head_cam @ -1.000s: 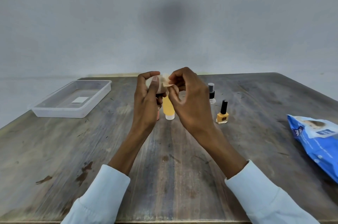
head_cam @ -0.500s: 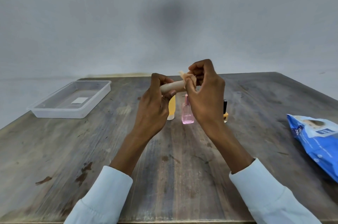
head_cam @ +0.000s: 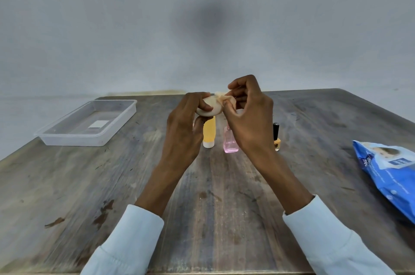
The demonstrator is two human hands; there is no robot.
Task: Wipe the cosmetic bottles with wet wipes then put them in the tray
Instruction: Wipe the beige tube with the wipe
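a worn grey-brown wooden table [head_cam: 213, 196] with dark stains stands against a plain pale wall [head_cam: 134, 27]. the left hand [head_cam: 186, 126] grips a small beige bottle [head_cam: 210, 107] above the table; the right hand [head_cam: 249, 122] pinches a crumpled wet wipe [head_cam: 222, 97] against it. half a second ago the bottle lay more level and both hands sat higher. behind them stand a yellow tube [head_cam: 209, 133], a pink bottle [head_cam: 230, 143] and a nail polish [head_cam: 277, 137]. the clear tray [head_cam: 89, 124] sits far left. the blue wipes pack [head_cam: 390, 173] at right shows "me", the rest unreadable.
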